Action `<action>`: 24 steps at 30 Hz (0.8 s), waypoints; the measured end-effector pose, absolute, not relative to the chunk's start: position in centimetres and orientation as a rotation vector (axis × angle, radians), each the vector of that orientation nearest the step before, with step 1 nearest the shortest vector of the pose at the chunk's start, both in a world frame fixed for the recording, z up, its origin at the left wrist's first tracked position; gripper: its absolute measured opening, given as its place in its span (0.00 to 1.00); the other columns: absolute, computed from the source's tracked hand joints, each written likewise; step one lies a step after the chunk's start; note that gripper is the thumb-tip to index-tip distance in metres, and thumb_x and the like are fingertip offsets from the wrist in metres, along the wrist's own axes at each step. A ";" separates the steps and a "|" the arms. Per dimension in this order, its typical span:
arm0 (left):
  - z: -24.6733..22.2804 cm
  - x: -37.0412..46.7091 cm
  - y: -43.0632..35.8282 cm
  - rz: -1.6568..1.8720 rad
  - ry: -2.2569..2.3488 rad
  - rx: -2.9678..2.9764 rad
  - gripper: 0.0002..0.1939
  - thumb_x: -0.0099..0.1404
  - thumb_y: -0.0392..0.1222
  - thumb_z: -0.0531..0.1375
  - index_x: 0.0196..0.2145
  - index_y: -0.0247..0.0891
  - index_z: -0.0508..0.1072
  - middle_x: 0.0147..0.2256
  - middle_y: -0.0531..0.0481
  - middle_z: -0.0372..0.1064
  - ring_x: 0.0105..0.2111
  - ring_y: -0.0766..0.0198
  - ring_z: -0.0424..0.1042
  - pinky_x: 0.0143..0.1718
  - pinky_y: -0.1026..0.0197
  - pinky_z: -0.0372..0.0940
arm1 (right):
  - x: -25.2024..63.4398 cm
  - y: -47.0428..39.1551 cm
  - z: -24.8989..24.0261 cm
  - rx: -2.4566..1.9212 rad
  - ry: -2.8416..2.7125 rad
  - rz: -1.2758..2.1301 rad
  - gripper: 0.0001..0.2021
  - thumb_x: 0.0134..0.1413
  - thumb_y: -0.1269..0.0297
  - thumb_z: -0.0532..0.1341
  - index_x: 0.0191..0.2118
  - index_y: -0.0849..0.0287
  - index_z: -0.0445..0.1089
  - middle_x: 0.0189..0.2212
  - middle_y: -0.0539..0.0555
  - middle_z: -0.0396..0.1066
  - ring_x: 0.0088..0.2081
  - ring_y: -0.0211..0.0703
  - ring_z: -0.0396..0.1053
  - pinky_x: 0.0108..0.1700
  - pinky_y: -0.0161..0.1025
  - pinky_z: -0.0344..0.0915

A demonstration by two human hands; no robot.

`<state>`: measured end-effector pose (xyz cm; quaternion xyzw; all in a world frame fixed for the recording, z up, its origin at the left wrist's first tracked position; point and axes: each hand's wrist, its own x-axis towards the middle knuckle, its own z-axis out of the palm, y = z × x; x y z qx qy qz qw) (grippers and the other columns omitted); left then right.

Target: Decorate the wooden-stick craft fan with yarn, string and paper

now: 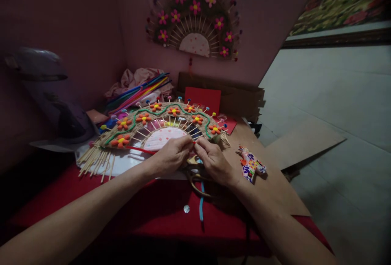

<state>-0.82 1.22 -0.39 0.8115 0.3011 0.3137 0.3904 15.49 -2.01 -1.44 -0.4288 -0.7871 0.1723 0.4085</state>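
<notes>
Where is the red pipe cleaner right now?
In the head view, the red pipe cleaner is just below centre, held by the left hand and right hand, a length extending left beside the lower edge of the orange-flowered fan.

Your bare left arm (88, 212) and right arm (271, 216) reach in from the lower left and lower right, slanting toward each other. Your left hand (177, 153) has its back turned up, fingers curled, thumb and forefinger pinched together. Your right hand (214, 160) pinches too, its fingertips pointing toward the left's. Both hands sit just beside each other, wrists fairly straight and well apart.
</notes>
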 end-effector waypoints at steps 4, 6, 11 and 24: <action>-0.6 -1.0 1.6 0.695 0.704 1.982 0.15 0.68 0.46 0.46 0.25 0.39 0.57 0.21 0.56 0.56 0.21 0.69 0.53 0.22 0.65 0.51 | 15.8 -1.7 -1.6 -1.108 -1.979 0.475 0.12 0.63 0.65 0.49 0.26 0.56 0.54 0.23 0.46 0.56 0.25 0.35 0.55 0.29 0.34 0.51; -0.4 -1.2 1.6 0.669 0.716 2.015 0.14 0.68 0.47 0.47 0.26 0.39 0.58 0.22 0.56 0.56 0.22 0.69 0.54 0.23 0.65 0.52 | 15.9 -1.8 -1.6 -1.101 -2.006 0.454 0.12 0.63 0.66 0.49 0.26 0.56 0.54 0.23 0.46 0.56 0.26 0.35 0.56 0.29 0.34 0.51; 0.1 -1.6 1.4 0.669 0.727 2.162 0.13 0.67 0.45 0.46 0.27 0.38 0.59 0.23 0.56 0.56 0.23 0.68 0.54 0.25 0.64 0.52 | 15.9 -2.0 -1.4 -1.067 -2.089 0.391 0.10 0.63 0.68 0.48 0.29 0.56 0.56 0.25 0.47 0.60 0.26 0.36 0.57 0.30 0.34 0.52; -0.7 -0.8 1.0 0.815 0.863 2.406 0.08 0.63 0.37 0.47 0.25 0.38 0.58 0.21 0.56 0.54 0.23 0.68 0.52 0.27 0.62 0.48 | 14.9 -2.6 -1.5 -1.055 -2.083 0.159 0.09 0.59 0.73 0.48 0.28 0.55 0.54 0.24 0.48 0.60 0.24 0.38 0.58 0.27 0.35 0.53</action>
